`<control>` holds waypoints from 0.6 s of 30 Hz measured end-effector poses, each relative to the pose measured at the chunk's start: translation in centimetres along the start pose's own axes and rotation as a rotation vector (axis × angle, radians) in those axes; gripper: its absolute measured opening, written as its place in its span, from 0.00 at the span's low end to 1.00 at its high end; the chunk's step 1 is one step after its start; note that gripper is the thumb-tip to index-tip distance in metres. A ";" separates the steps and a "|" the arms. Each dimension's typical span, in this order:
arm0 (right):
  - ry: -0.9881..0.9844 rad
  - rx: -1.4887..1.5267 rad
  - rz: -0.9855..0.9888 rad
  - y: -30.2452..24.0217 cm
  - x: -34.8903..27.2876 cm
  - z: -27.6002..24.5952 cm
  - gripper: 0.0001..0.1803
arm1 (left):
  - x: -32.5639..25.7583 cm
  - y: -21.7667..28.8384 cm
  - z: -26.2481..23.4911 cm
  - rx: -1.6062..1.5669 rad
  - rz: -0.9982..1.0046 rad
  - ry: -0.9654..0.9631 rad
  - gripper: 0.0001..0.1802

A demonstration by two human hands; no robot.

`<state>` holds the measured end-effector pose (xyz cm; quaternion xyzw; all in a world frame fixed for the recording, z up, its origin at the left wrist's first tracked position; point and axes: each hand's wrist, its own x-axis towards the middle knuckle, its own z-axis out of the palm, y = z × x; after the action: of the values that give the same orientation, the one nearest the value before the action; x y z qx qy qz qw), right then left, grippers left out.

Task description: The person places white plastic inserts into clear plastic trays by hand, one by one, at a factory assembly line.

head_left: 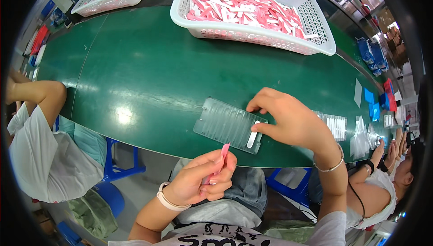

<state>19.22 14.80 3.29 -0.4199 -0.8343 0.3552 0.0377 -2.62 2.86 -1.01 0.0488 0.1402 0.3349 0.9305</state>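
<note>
In front of me a clear plastic tray with parallel grooves lies aslant on the green table. One slim white stick sits in the groove near its right end; the other grooves show nothing in them. My right hand is over that end, its thumb tip on the stick and its fingers bent apart by the tray's far edge. Closer to my body, my left hand is closed around slim pink sticks. One tip juts out above the fingers; how many it holds is hidden.
A large white basket of pink and white sticks stands at the far side, and a similar basket at far left. Right of my hand lies a filled clear tray, then plastic bags. People sit on both sides.
</note>
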 end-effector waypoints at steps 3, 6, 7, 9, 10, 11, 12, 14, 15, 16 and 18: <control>0.125 0.266 -0.267 -1.5 -0.5 1.1 0.15 | -0.3 0.1 0.0 0.051 -0.005 0.035 0.19; 0.046 0.520 -0.202 -3.4 -1.7 2.0 0.13 | -0.2 0.1 0.2 0.103 -0.008 0.047 0.23; 0.060 0.555 -0.164 -3.6 -1.9 2.4 0.12 | -0.1 0.2 0.4 0.102 -0.012 0.046 0.23; 0.107 0.630 -0.125 -3.5 -2.0 3.1 0.07 | 0.0 0.4 0.8 0.302 0.042 0.059 0.23; 0.107 0.630 -0.123 -3.1 -2.0 3.4 0.07 | 0.0 0.3 0.7 0.300 0.040 0.059 0.23; 0.155 0.692 -0.161 -2.7 -2.1 3.6 0.07 | 0.1 0.2 0.6 0.343 0.084 0.097 0.23; 0.203 0.754 -0.199 -2.3 -2.1 3.8 0.06 | 0.1 0.2 0.6 0.386 0.129 0.136 0.22; 0.265 0.716 -0.199 -1.5 -2.4 4.1 0.06 | 0.3 0.1 0.9 0.475 0.153 0.219 0.20; 0.326 0.676 -0.198 -1.2 -2.6 4.1 0.06 | 0.4 0.1 1.1 0.564 0.178 0.302 0.19; 0.324 0.677 -0.198 -1.0 -2.7 4.2 0.06 | 0.3 0.0 1.1 0.562 0.179 0.304 0.19; 0.338 0.755 -0.099 -0.8 -2.9 4.4 0.07 | 0.3 -0.5 1.2 0.738 0.306 0.385 0.18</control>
<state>18.91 9.91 1.22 -0.3884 -0.6469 0.5600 0.3423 -1.77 2.69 0.00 0.3345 0.4123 0.3995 0.7473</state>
